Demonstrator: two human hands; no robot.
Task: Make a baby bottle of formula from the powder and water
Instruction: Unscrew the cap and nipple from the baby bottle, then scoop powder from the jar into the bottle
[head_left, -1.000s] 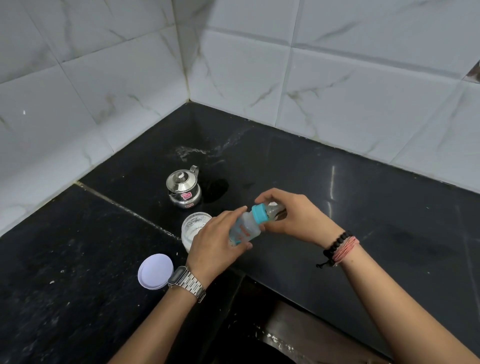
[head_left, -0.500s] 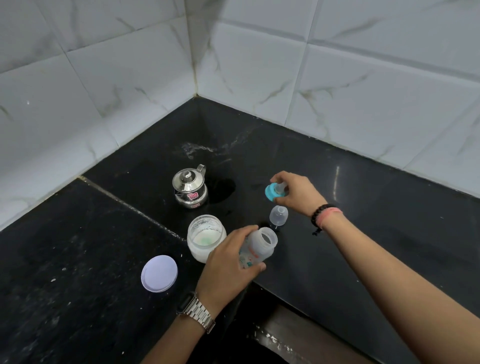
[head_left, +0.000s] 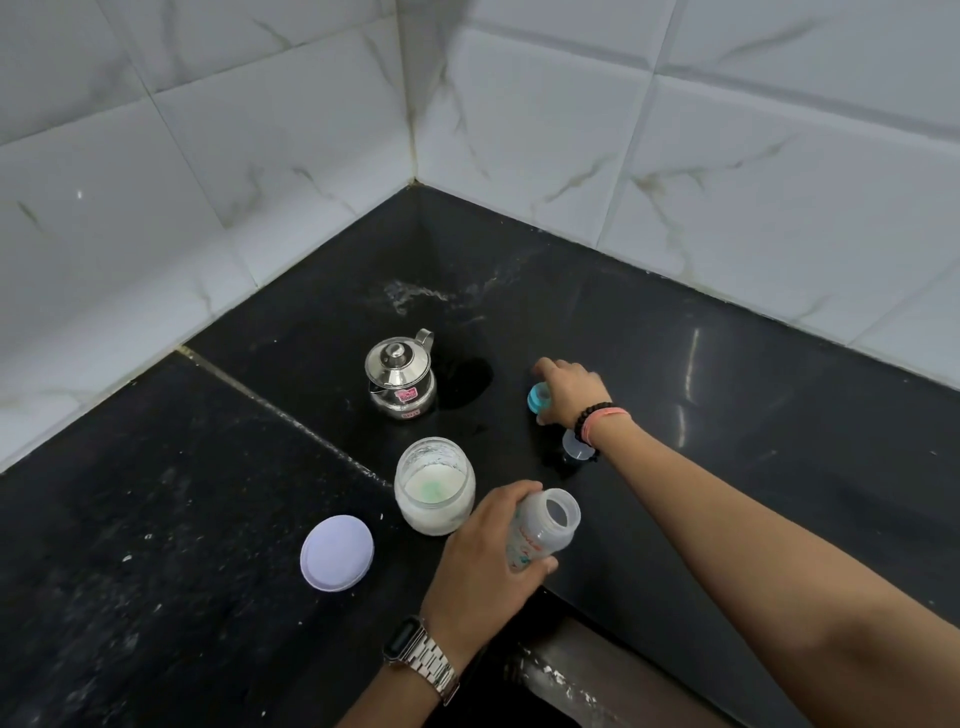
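Observation:
My left hand (head_left: 488, 556) grips an open, empty clear baby bottle (head_left: 545, 527), tilted, near the counter's front edge. My right hand (head_left: 569, 389) reaches farther back and holds the blue nipple ring (head_left: 538, 397) down at the counter. The clear bottle cap (head_left: 574, 447) stands just under my right wrist. An open glass jar of white powder (head_left: 435, 486), with a green scoop inside, sits left of the bottle. A small steel kettle with its lid on (head_left: 401, 375) stands behind the jar.
The jar's pale lilac lid (head_left: 336, 552) lies flat on the black counter (head_left: 208, 519) at the left. White tiled walls meet in a corner behind. The counter's front edge drops off below my left wrist.
My right hand unscrewed the blue ring from the bottle and carried it back to the counter. My left hand lowered the now open bottle next to the jar.

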